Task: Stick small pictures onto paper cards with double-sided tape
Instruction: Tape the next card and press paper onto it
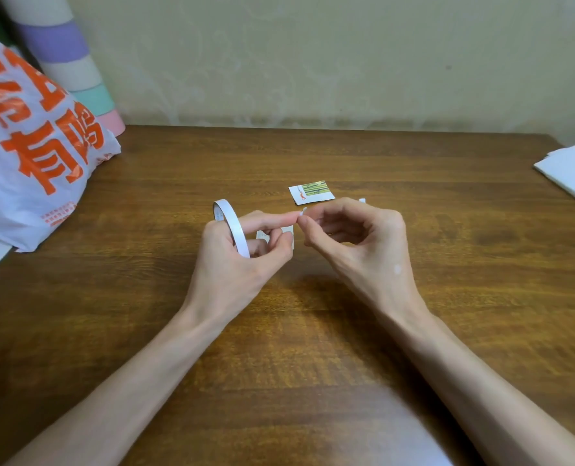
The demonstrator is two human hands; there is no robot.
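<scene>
"2 hands on your feed: what are they holding?"

"From my console, the left hand point(242, 250) grips the tape roll point(232, 227) upright above the desk point(313, 331), thumb and lower fingers point(262, 247) curled round it and the index finger stretched out to the right. The right hand point(356, 237) pinches the tape end point(303, 211) between thumb and forefinger, right at that index fingertip."

"And the picture?"

"1 small picture point(312, 192), green stripes on white, lies flat on the desk just beyond both hands, touched by neither. I see a white card point(262, 235) mostly hidden behind the left hand."

"Anything else?"

"A plastic bag point(34, 156) with orange lettering at the far left, and a paper stack point(571, 173) at the right edge."
</scene>
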